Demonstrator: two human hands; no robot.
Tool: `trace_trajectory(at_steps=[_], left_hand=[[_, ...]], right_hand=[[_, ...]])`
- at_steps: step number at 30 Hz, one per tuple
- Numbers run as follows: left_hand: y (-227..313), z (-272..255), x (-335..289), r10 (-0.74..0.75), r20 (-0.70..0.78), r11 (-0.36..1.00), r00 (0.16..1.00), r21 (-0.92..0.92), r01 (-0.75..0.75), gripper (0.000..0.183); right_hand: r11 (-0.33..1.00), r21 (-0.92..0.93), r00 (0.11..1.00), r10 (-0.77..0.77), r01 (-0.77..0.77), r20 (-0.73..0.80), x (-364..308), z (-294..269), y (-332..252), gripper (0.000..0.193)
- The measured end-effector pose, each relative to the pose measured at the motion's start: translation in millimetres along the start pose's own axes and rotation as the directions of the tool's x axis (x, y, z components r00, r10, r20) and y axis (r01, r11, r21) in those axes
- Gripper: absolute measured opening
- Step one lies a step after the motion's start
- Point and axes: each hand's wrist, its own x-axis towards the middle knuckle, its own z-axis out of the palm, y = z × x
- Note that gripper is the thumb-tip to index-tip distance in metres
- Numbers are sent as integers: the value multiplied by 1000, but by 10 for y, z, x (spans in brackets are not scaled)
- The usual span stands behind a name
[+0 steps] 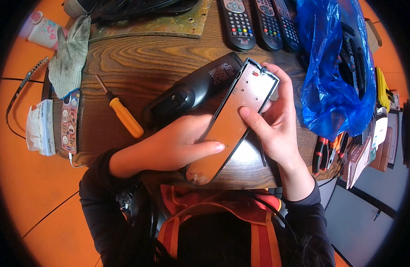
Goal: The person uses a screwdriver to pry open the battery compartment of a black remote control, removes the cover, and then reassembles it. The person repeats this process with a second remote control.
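An opened remote control half, a long black shell with a shiny flat board facing up, is tilted between my hands above the near edge of the table. My left hand grips its lower left side, with the thumb lying on the board and the other fingers hidden behind. My right hand holds the upper right side, thumb pressed on the board and fingers around the edge. A small red spot shows at the far end. Just behind lies a black remote back cover with a printed patch. A yellow-handled screwdriver rests to the left.
Several remotes lie at the far edge beside a blue plastic bag with more inside. Pliers are at the right edge. A grey work glove, a patterned power strip and a white packet are on the left.
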Motion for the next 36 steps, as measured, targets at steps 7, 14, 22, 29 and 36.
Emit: trace_trajectory(at_steps=[7,14,22,29,36], left_hand=[[14,7,4,-7,18,999,1000,-45,8,39],[37,18,33,95,18,994,995,43,-96,35],[150,-191,-69,542,-538,825,646,488,-286,23],[118,-199,-66,739,-336,531,583,824,-198,29],[113,76,39,157,32,943,987,-303,-141,31]], right_hand=[[1000,-20,1000,-4,4,22,5,-9,-14,66],[999,-22,999,-26,26,38,-11,-12,-9,67],[984,-41,969,-179,174,-171,65,-191,-140,72],[988,-107,987,-123,112,-102,21,-176,-153,78],[996,-67,997,-57,53,-53,5,2,-50,77]])
